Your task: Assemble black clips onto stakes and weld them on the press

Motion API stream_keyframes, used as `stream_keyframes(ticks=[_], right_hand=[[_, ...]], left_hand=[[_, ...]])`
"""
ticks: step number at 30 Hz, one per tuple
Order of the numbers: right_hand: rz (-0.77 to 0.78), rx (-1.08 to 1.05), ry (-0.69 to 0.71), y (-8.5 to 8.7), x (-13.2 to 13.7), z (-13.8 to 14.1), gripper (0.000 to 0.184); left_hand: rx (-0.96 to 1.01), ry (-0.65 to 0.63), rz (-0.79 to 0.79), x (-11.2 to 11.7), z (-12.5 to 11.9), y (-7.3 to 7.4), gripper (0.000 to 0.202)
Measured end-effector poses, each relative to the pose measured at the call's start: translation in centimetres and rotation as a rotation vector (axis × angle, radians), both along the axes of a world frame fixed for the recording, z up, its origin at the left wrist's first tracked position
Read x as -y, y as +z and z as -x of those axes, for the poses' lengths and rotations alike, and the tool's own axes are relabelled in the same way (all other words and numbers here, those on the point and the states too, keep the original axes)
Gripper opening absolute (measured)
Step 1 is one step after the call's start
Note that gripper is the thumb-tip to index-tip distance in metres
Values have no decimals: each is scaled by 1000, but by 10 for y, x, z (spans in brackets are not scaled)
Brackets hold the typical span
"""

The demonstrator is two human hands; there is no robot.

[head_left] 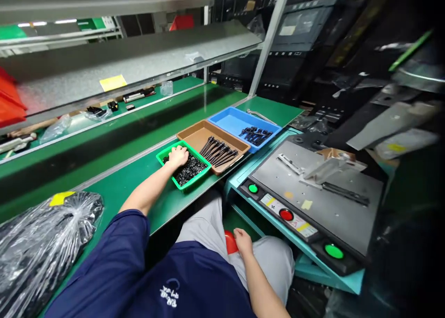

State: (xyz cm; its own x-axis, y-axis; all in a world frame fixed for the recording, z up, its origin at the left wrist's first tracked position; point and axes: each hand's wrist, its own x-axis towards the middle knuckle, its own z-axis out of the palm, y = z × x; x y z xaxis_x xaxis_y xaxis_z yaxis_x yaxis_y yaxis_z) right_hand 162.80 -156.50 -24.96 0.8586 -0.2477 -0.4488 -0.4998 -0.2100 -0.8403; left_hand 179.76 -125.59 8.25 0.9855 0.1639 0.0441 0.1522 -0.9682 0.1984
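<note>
My left hand [179, 155] reaches down into a green tray [185, 187] filled with small black ring-like parts [191, 170]. Its fingers are curled down among the parts, and the fingertips are hidden, so what they grip does not show. Low over my lap, my right hand [243, 241] is closed, with its fingers bent inward. Beside it, between my legs, a round red object [230, 242] shows in part. I cannot make out whether the right hand holds anything.
Touching the green tray is a brown tray [191, 132] of long black rods; behind that, a blue tray [225, 116] holds more black parts. A machine plate [271, 169] with push buttons stands right. A plastic bag [45, 248] lies left. A metal shelf [139, 54] spans above the bench.
</note>
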Motion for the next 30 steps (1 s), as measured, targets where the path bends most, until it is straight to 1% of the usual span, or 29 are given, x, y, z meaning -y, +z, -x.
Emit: stream_keyframes(ticks=[3, 5, 9, 13, 15, 17, 20, 21, 23, 25, 27, 28, 29, 30], right_hand=[[-79, 30, -71, 0, -2, 10, 25], [-110, 43, -100, -1, -2, 15, 26], [-139, 71, -107, 2, 0, 22, 28], [-142, 98, -66, 12, -1, 23, 28], [-132, 104, -30, 17, -2, 23, 27], [-119, 105, 19, 22, -5, 21, 27], [-100, 100, 106, 33, -12, 16, 27], [-94, 97, 129, 38, -15, 14, 27], [-84, 90, 146, 48, -20, 13, 26], [-76, 77, 108, 58, -23, 16, 25], [-73, 59, 21, 68, -19, 20, 24], [-71, 50, -35, 72, -14, 22, 24], [-68, 40, -94, 77, -7, 23, 24], [-66, 32, -149, 81, 0, 24, 26]], left_hand=[[-25, 7, -47, -3, -8, -4, 50], [-69, -34, -63, -4, -11, -1, 48], [-165, -129, -46, -8, -10, 14, 46], [-203, -150, -19, -19, 1, 28, 37], [-198, -98, -40, -25, 5, 29, 36], [-216, 7, -71, -28, 7, 27, 40], [-269, 152, -103, -24, 7, 24, 47], [-279, 172, -110, -19, 8, 26, 50], [-295, 147, -124, -8, 17, 34, 58], [-316, 32, -144, 3, 32, 44, 63], [-361, -99, -192, 5, 42, 50, 63], [-366, -111, -241, 1, 41, 48, 64], [-297, -35, -291, -5, 35, 44, 67], [-213, -6, -309, -12, 25, 36, 69]])
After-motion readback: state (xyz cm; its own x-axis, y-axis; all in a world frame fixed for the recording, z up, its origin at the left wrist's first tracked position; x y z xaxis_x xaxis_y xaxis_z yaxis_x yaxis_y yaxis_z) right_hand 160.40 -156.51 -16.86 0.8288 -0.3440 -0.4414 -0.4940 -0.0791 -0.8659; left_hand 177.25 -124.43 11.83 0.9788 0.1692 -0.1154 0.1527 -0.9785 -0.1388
